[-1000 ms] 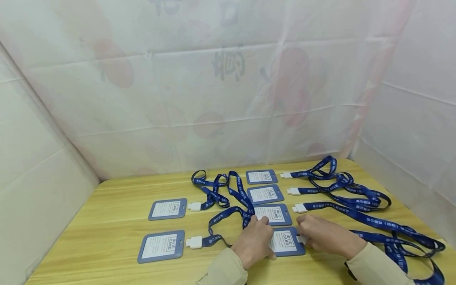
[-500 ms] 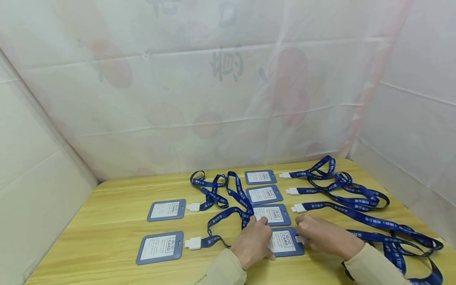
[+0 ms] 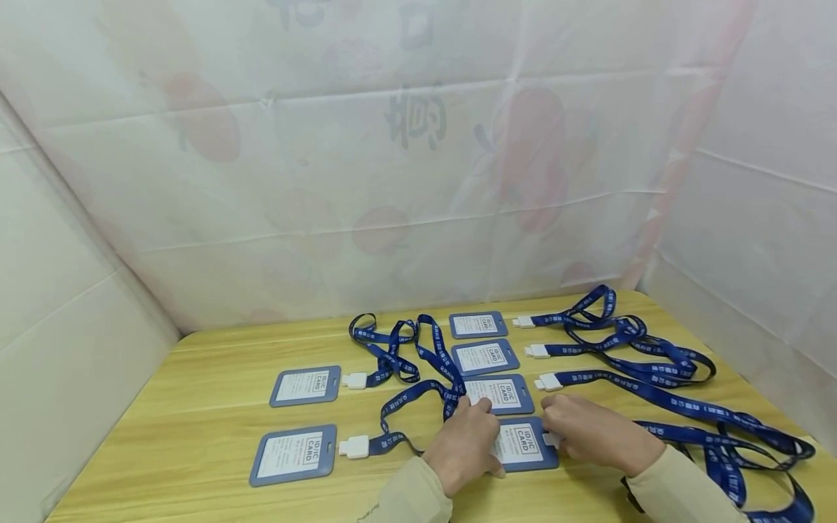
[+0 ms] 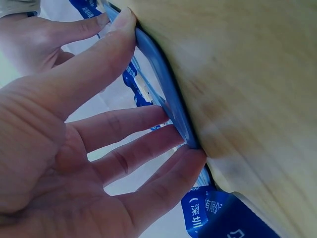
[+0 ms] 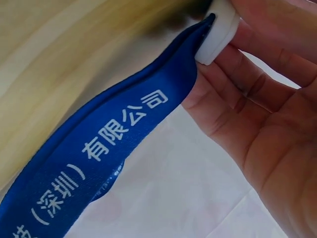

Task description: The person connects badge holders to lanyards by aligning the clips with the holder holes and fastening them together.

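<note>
The nearest blue ID card holder [image 3: 522,444] in the right-hand column lies flat on the table. My left hand [image 3: 466,439] grips it by its left part, thumb at the near edge and fingertips at the far one. In the left wrist view the holder's blue edge [image 4: 166,79] runs between thumb and fingers. My right hand [image 3: 595,432] pinches a white clip [image 5: 218,34] at the end of a blue lanyard [image 5: 114,129]. In the head view this clip meets the holder's slotted right edge; the fingers hide most of it.
Three more card holders, such as the one just behind [image 3: 503,394], line up beyond, with lanyards [image 3: 641,363] to their right. Two holders [image 3: 294,454] lie at left, their lanyards [image 3: 399,407] trailing towards my left hand. White cloth walls [image 3: 418,181] enclose the wooden table [image 3: 196,407].
The head view has shifted slightly. Both hands, the card holder and the clip keep practically the same positions.
</note>
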Demonstrator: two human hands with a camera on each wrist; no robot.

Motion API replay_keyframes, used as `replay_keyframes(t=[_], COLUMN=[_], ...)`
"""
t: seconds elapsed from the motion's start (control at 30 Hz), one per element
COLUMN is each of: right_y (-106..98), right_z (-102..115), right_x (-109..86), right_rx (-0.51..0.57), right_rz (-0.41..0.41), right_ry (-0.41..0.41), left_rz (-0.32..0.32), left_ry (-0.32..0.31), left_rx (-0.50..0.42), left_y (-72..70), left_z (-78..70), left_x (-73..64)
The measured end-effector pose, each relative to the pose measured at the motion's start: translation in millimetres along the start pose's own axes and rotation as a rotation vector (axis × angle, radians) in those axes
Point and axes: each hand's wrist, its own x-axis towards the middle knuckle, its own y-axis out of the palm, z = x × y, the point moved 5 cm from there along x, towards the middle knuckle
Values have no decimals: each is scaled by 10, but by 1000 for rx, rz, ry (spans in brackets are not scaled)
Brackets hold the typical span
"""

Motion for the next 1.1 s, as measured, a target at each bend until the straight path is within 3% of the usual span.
replay_keyframes(t=[0.67,1.1], right_y=[-13,-12], right_z=[27,8], right_x=[32,25], right_rx=[-16,50], right_rz=[15,18], right_ry=[47,61], left_rz=[-1,6], left_ry=[8,16], left_rx=[4,2], left_y=[-2,-1], left_z=[-2,24], left_x=[10,19])
